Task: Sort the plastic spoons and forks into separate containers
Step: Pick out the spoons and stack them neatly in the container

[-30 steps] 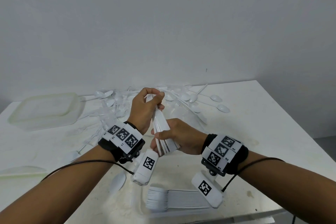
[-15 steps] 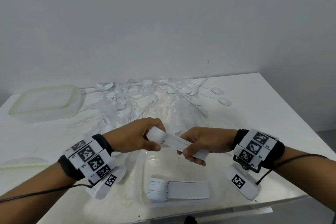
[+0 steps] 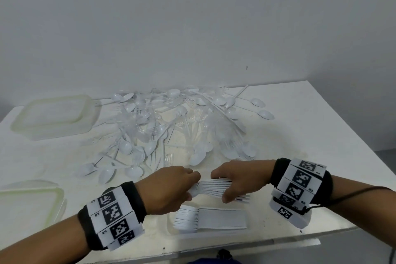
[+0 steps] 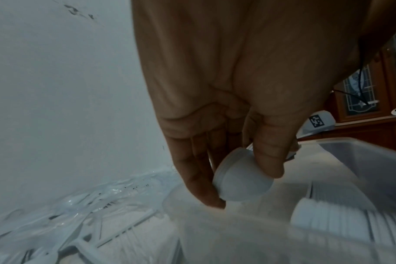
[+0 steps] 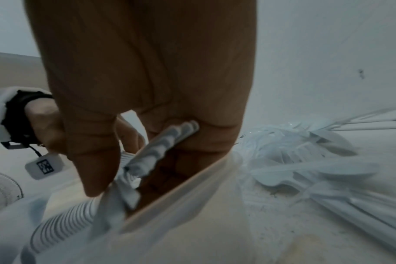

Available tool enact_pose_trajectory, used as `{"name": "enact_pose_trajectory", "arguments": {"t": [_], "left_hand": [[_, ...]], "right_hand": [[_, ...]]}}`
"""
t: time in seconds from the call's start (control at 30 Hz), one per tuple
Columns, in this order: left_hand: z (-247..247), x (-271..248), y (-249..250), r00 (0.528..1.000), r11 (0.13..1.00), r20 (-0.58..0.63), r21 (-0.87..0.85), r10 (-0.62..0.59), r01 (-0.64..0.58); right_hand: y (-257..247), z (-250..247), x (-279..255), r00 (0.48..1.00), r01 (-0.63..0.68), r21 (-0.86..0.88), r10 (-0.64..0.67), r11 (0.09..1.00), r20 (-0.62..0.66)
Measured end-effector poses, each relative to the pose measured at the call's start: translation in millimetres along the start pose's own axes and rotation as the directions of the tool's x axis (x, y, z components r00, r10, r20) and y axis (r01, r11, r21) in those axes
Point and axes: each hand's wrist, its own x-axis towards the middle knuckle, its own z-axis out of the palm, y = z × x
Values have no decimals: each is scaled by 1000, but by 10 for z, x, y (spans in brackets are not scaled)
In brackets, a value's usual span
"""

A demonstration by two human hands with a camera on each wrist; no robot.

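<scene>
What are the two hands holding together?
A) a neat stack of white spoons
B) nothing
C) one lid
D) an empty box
A: the left hand grips the bowl end and the right hand the handle end of a stack of white spoons, above the clear container.

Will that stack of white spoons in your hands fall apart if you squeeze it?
Probably not: the spoons nest tightly, and the left hand and right hand grip opposite ends. Thin plastic likely feels light and bends slightly. Smooth handles might slide apart if the grip loosens.
</scene>
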Motion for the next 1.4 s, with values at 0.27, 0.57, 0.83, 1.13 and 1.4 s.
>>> {"name": "enact_pose_trajectory", "arguments": {"t": [0.27,0.57,0.83,1.13,1.4], "left_hand": [[190,81,-47,997,999,58,37,-42,39],[273,126,-112,989,997,142,-64,-32,41],[321,89,-174,1000,986,26,-167,2,2],[421,30,-206,995,975,-78,-206,69,-84],[503,-45,-200,982,965,-191,-257,-3,-47]], "right_hand": [[-40,225,117,996,-71,-236,57,969,-68],[-4,416,120,986,-53,-292,3,955,-168],[31,541,7,932,-85,-402,-70,912,-355],[260,624,56,905,5,-339,-148,941,-398],[296,730,79,844,-7,-369,-193,929,-501]]}}
